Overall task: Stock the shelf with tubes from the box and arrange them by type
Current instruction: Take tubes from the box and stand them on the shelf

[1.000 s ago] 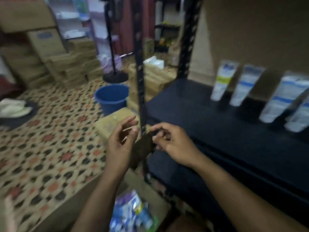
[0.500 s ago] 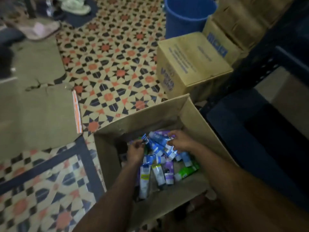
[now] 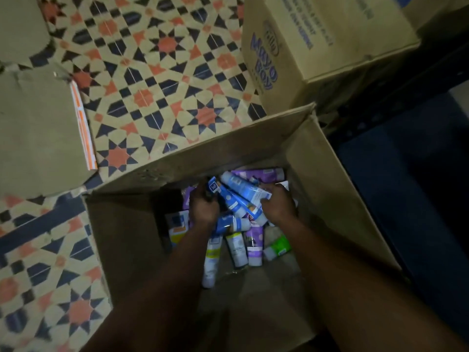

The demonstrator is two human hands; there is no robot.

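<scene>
An open cardboard box [image 3: 337, 179] stands on the floor with several tubes in it: blue, purple, green, and white with yellow. Both my hands are down inside it. My left hand [image 3: 203, 207] curls round the end of a blue tube [image 3: 215, 190]. My right hand [image 3: 278, 205] grips a bundle of blue-and-white tubes [image 3: 243, 193] lying slanted across the pile. A purple tube [image 3: 264, 175] lies at the far side, a green one [image 3: 278, 247] near my right forearm. The dark blue shelf [image 3: 406, 174] runs along the right.
A closed printed carton [image 3: 317, 44] stands beyond the box against the shelf frame. Flattened cardboard [image 3: 38, 128] lies on the patterned tile floor [image 3: 157, 80] at the left.
A second ago my hands were up at the shelf post; they went down into the box. Since half a second ago they have closed round blue tubes and the view has moved closer.
</scene>
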